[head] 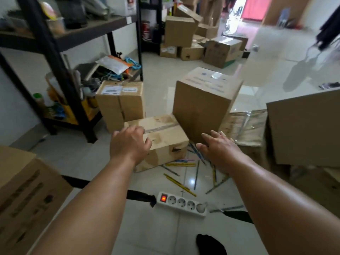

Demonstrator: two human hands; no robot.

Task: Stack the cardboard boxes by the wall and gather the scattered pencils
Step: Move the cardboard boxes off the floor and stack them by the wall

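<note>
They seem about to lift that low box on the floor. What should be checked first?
1. Contact of left hand with low box: ok, it rests on the near left corner.
2. Contact of right hand: not ok, open beside the box, no grip yet.
3. Gap to tall box: cannot tell, they stand very close.
4. Floor free of pencils: not ok, scattered beside the box.
5. Path past power strip: not ok, lies nearer the person, switch lit.

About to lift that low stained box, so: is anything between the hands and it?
Nothing visible. The left hand is over the left end of the low box. The right hand hovers open off its right end, with only pencils lying beneath it.
</note>
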